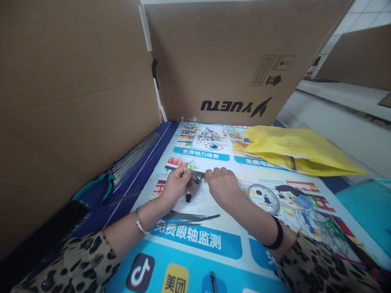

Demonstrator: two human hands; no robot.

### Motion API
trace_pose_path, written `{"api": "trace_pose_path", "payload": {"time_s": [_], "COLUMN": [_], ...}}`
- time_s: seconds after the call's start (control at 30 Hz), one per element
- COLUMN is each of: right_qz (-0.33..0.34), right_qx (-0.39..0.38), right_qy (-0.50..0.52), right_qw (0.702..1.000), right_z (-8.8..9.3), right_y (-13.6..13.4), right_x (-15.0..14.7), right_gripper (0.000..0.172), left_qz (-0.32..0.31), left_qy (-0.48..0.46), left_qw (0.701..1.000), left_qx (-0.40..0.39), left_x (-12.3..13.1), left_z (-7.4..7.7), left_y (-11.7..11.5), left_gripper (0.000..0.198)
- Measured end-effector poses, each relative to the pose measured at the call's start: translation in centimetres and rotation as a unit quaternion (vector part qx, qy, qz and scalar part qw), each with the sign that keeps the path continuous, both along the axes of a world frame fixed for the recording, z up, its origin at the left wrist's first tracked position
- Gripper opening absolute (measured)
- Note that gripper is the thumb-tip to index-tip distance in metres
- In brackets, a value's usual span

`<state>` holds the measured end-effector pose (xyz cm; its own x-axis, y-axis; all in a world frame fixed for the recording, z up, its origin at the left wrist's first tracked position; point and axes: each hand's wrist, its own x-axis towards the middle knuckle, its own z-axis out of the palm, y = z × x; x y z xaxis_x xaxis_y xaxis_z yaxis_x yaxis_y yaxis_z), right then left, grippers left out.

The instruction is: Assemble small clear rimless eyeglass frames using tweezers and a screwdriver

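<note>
My left hand point(177, 185) pinches a small dark, shiny piece point(197, 178) between thumb and fingers; its exact kind cannot be made out. My right hand point(223, 186) is closed just to the right, its knuckles up. A thin dark strip point(201, 174) runs from the shiny piece to the right fingers, which hide its end. Below the left fingers is a small black-tipped object point(188, 197). Several thin dark strips point(192, 218) lie on the printed sheet point(226, 211) between my forearms.
Cardboard panels point(214, 61) wall the left and back. Teal-handled pliers point(106, 183) and a bundle of thin wires point(134, 158) lie left. To the right are a yellow bag point(293, 146), a roll of clear tape point(276, 203) and tangled coloured threads point(331, 232). More wire tangles point(210, 132) lie at the back.
</note>
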<state>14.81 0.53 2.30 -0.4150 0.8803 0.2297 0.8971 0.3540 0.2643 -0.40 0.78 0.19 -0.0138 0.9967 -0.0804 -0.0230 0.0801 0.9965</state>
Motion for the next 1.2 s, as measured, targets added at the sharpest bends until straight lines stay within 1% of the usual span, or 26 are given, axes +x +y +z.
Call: {"api": "trace_pose_path", "payload": {"time_s": [0.33,0.5,0.77,1.03,1.2], "right_qz": [0.006,0.009,-0.002,-0.022,-0.025], "right_qx": [0.004,-0.021,-0.083,-0.092,-0.099], "right_qy": [-0.011,-0.009,-0.013,0.008,0.008], "right_qw": [1.0,1.0,0.996,0.996,0.995], "right_z": [0.0,-0.13,-0.12,-0.23,-0.34], "right_y": [0.03,0.21,0.53,0.5,0.52], "right_x": [0.09,0.32,0.46,0.23,0.2], "right_gripper": [0.015,0.016,0.019,0.019,0.02], "left_qz": [0.006,-0.004,-0.044,-0.038,-0.046], "left_qy": [-0.002,-0.005,-0.027,-0.012,-0.013], "left_qw": [1.0,1.0,0.999,0.999,0.999], "left_qx": [-0.02,-0.017,-0.017,-0.018,-0.015], "left_x": [0.19,0.03,-0.65,-0.63,-0.66], "left_z": [0.53,0.36,0.14,0.07,0.09], "left_y": [-0.01,0.12,0.31,0.33,0.33], "left_gripper": [0.019,0.019,0.021,0.019,0.018]}}
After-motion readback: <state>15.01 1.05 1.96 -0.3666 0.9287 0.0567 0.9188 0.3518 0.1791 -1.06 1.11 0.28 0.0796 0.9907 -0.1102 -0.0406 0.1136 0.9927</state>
